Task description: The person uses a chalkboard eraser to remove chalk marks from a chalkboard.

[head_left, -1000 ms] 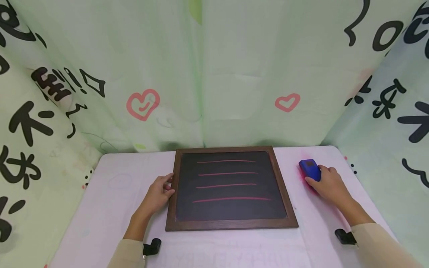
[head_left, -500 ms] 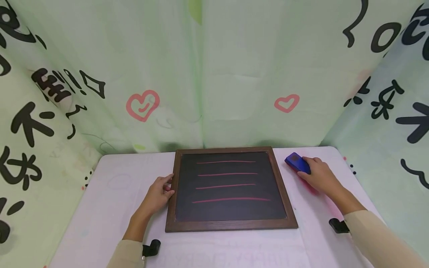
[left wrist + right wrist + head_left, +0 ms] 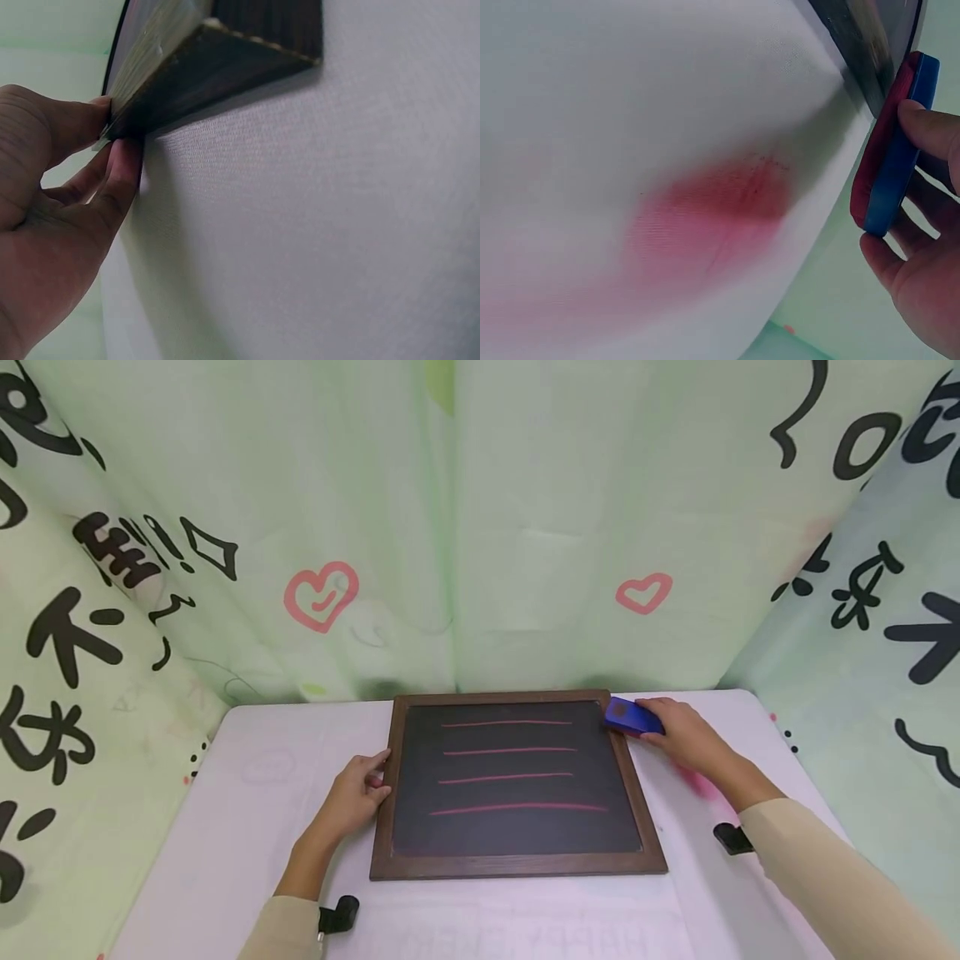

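A small blackboard (image 3: 517, 833) in a brown wooden frame lies on the white table, with several pink chalk lines across it. My left hand (image 3: 351, 797) pinches the left side of its frame; the left wrist view shows the thumb over the frame's edge (image 3: 217, 71) and fingers beneath. A blue board eraser (image 3: 633, 717) is gripped by my right hand (image 3: 688, 739) at the board's upper right corner, where it overlaps the frame. Dark red felt (image 3: 881, 146) covers the eraser's underside, seen in the right wrist view, tilted and raised over the table.
Pink chalk dust (image 3: 720, 210) smears the white tabletop (image 3: 240, 827) to the right of the board. Pale green curtains (image 3: 525, 527) with hearts and black lettering enclose the table at the back and both sides.
The right hand has carried the eraser leftward from the pink-smeared spot on the table to the board's upper right corner. The left hand and the board have stayed put.
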Demonstrator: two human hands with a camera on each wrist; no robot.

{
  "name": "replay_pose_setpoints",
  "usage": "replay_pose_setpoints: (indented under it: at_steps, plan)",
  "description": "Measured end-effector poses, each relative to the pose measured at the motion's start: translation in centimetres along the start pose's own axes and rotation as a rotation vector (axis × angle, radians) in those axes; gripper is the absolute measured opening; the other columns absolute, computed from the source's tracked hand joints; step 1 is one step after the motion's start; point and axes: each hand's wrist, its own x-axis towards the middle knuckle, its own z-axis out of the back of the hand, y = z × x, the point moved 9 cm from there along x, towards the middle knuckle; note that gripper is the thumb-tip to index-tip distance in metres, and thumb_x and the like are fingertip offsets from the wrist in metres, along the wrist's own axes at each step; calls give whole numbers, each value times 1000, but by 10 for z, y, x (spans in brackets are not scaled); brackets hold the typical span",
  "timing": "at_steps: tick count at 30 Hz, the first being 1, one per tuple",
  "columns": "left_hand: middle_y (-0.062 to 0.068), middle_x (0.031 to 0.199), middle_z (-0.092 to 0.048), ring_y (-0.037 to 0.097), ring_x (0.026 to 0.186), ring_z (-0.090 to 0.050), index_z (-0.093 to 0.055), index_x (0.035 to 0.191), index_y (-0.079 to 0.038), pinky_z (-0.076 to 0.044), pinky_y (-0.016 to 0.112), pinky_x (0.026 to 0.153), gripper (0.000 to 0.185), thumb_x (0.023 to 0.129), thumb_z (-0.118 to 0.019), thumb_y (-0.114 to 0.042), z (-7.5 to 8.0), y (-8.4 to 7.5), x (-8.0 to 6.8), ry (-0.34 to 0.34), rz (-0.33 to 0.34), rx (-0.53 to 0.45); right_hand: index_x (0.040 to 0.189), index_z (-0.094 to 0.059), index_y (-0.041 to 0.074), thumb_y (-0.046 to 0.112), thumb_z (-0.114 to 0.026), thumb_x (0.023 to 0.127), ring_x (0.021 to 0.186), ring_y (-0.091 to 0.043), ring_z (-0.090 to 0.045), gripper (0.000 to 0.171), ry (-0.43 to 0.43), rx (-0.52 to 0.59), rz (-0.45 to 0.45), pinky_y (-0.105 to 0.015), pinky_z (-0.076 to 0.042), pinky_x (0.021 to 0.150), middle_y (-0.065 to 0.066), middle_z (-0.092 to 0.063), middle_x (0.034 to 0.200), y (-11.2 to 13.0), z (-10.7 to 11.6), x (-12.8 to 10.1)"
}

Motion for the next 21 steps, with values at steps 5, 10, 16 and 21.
replay_pose_setpoints:
  at_steps: [5,10,16,21]
  plan:
    - [24,119,-60,24,91,-61,-55,144,6,-50,27,75,57,89,-70,9,0,1,-1,1,-2,1,141,-52,-11,7,-74,93,128,-54,-53,56,12,-12,51,-65,-40,109,-35,-58,137,13,-2,10]
    - [24,120,-59,23,91,-61,-55,144,6,-50,27,75,57,89,-70,9,0,3,0,5,-5,4,142,-53,-11,3,-73,92,129,-54,-52,56,30,-44,82,-65,-41,109,-34,-58,138,23,-5,20]
    - [25,122,-59,23,92,-62,-55,144,6,-51,27,75,57,89,-70,9,-1,4,0,16,0,-10,142,-53,-10,1,-72,92,132,-51,-51,54,49,-69,95,-63,-42,110,-33,-57,140,35,-10,31]
    - [24,121,-59,23,92,-62,-55,144,5,-51,27,76,58,89,-70,9,0,5,2,3,3,-13,141,-54,-9,0,-71,92,133,-51,-51,53,56,-79,91,-62,-42,110,-32,-56,141,42,-14,37]
